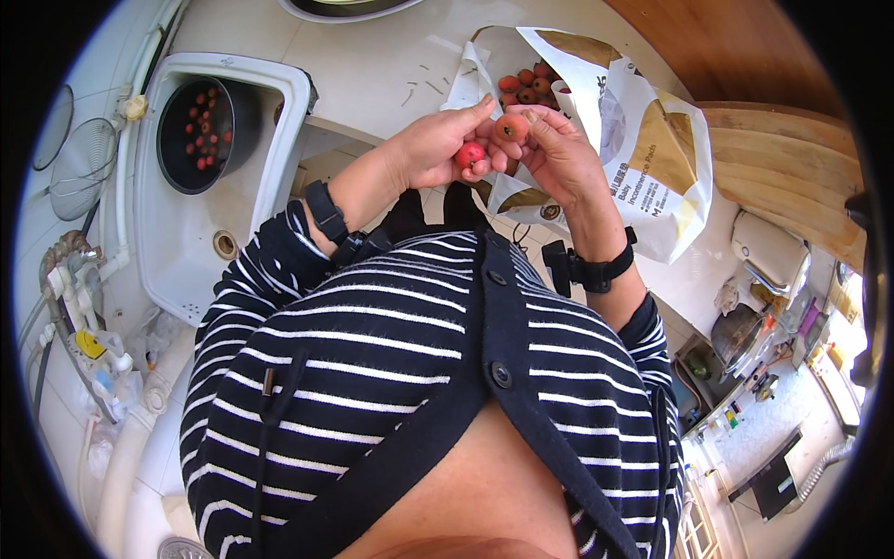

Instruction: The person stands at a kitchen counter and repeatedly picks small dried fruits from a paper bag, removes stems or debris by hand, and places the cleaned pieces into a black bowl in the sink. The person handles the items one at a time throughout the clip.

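My left hand (441, 143) cups a bright red hawthorn fruit (469, 155) in its curled fingers. Between the thumb and fingers of my right hand (559, 150) is an orange-red hawthorn fruit (511, 127), its calyx end facing up. The two hands meet over the counter's front edge, and their fingers are close together or touching. Just beyond them, more hawthorn fruits (525, 91) lie in the mouth of a white and brown plastic bag (660, 171) with printing on it. My right forearm crosses in front of part of this bag.
At left, a white sink (185, 255) holds a dark pot (241, 126) with several red fruits inside. Thin stem pieces (433, 87) are scattered on the pale counter (363, 70). Wire strainers (84, 168) hang on the left wall. Wooden boards (782, 168) stand at right, near a metal pan (737, 335).
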`<action>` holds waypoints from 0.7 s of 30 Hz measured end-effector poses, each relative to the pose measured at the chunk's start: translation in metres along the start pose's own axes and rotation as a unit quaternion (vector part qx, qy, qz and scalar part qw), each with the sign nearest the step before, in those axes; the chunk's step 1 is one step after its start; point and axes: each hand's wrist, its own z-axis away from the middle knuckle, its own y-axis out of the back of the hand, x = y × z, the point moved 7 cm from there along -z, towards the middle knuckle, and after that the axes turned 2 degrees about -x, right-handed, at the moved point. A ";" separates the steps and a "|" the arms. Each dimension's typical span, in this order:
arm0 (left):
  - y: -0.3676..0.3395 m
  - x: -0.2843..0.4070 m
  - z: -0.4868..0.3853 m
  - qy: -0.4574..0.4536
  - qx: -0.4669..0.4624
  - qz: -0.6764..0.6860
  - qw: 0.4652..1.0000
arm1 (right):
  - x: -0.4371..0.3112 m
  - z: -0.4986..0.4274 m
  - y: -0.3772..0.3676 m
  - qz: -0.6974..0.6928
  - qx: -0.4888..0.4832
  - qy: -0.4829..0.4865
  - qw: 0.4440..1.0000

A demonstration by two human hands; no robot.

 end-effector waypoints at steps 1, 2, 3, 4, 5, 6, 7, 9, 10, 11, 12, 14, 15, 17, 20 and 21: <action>0.001 0.002 0.002 -0.005 0.021 -0.004 1.000 | 0.001 0.000 0.001 -0.011 0.008 0.001 1.000; 0.000 0.004 0.003 -0.016 0.027 -0.008 0.999 | 0.003 0.000 0.003 -0.020 0.029 0.001 0.999; 0.000 0.005 0.004 -0.028 0.033 -0.011 0.999 | 0.004 0.000 0.003 -0.026 0.034 0.008 0.999; 0.001 0.009 0.004 -0.059 0.061 -0.081 0.993 | 0.004 0.001 0.004 0.000 0.048 0.011 0.999; 0.001 0.012 0.003 -0.090 0.089 -0.151 0.980 | 0.003 0.001 0.002 0.028 0.045 0.022 0.998; 0.000 0.017 0.003 -0.128 0.110 -0.223 0.960 | 0.002 0.000 0.002 0.058 0.059 0.023 0.996; 0.002 0.016 0.003 -0.132 0.119 -0.226 0.958 | -0.002 0.001 -0.002 0.083 0.046 0.053 0.994; 0.002 0.017 0.002 -0.166 0.120 -0.241 0.949 | -0.007 0.003 -0.005 0.134 0.053 0.094 0.985; -0.002 0.019 0.002 -0.199 0.092 -0.258 0.941 | -0.005 0.004 -0.006 0.086 0.045 0.081 0.992; -0.007 0.022 0.006 -0.243 0.063 -0.275 0.928 | -0.002 0.006 -0.005 0.062 0.053 0.066 0.995; -0.011 0.024 0.009 -0.267 0.036 -0.296 0.916 | 0.002 0.007 -0.004 0.035 0.057 0.051 0.996; -0.014 0.026 0.016 -0.284 0.030 -0.347 0.893 | 0.009 0.008 -0.005 -0.025 0.045 0.029 0.998; -0.016 0.026 0.019 -0.282 0.029 -0.374 0.883 | 0.014 0.007 -0.003 -0.040 0.063 0.010 0.997; -0.035 0.031 0.027 -0.371 -0.012 -0.459 0.807 | 0.022 0.001 0.001 -0.076 0.090 -0.013 0.993; -0.029 0.034 0.027 -0.356 -0.012 -0.346 0.868 | 0.021 -0.006 0.005 -0.021 0.095 -0.026 0.995; -0.022 0.032 0.022 -0.320 -0.010 -0.274 0.907 | 0.018 -0.009 0.008 0.008 0.102 -0.027 0.994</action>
